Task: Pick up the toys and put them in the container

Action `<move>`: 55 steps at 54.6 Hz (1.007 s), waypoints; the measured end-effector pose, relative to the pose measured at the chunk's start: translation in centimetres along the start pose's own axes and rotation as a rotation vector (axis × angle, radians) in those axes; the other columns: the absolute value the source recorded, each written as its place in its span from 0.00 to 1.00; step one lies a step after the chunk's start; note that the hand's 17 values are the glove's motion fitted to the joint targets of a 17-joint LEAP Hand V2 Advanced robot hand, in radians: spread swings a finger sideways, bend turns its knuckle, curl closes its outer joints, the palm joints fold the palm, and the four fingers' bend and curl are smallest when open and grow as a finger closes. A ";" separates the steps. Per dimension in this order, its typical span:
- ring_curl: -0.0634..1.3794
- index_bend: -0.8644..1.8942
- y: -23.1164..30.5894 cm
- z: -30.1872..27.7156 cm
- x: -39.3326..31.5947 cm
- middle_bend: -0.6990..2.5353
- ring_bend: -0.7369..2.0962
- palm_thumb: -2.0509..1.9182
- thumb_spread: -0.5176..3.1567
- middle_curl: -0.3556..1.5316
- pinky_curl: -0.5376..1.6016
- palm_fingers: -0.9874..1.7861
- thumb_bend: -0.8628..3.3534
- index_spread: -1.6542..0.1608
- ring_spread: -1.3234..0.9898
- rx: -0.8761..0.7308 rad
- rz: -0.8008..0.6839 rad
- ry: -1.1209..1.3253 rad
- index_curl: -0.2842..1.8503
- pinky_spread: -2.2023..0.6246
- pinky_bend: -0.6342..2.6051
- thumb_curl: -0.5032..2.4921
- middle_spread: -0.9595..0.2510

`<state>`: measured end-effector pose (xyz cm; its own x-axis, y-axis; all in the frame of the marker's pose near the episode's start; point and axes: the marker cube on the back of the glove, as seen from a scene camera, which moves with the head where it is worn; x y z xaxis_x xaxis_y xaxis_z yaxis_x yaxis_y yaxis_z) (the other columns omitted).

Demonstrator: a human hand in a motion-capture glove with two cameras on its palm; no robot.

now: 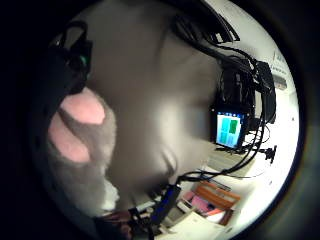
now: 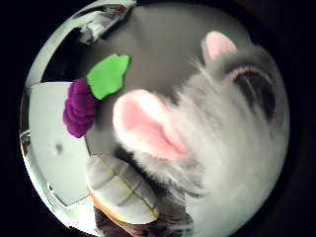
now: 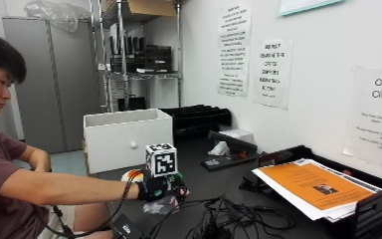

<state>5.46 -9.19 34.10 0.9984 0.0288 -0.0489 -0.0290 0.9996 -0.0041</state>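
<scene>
My gloved right hand (image 3: 156, 188) is over the dark table (image 3: 224, 181), in front of the white container (image 3: 128, 139). It grips a grey plush toy (image 3: 156, 205) with pink ears, which hangs under the palm. The plush fills much of both palm views (image 2: 217, 148) (image 1: 85, 150). A purple felt grape toy (image 2: 80, 106) with a green leaf lies on the table beside the container's white wall (image 2: 52, 143). A round striped toy (image 2: 121, 190) lies close by; in the outside view the striped toy (image 3: 133, 175) shows just behind my wrist.
Black cables (image 3: 224, 219) are tangled on the table to the right of my hand. A black paper tray with orange sheets (image 3: 310, 186) stands at the right. Small black trays (image 3: 227, 154) lie farther back by the wall.
</scene>
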 end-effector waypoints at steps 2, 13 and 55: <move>0.29 0.48 -0.1 0.0 -0.1 0.48 0.58 0.55 0.48 0.44 0.36 0.65 0.22 0.77 0.43 0.046 0.003 -0.003 0.25 0.73 0.37 0.28 0.63; 0.34 0.55 -0.4 -0.2 0.0 0.51 0.63 0.65 0.41 0.49 0.39 0.77 0.25 0.75 0.40 -0.091 -0.014 0.039 0.31 0.68 0.41 0.34 0.57; 0.45 0.69 1.7 -37.7 -15.4 0.62 0.73 0.66 0.28 0.63 0.47 0.74 0.23 0.78 0.41 0.078 -0.164 0.058 0.51 0.66 0.47 0.47 0.59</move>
<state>-11.82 -8.12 -2.78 0.9848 -0.1331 -0.1118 0.1405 0.9882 0.0606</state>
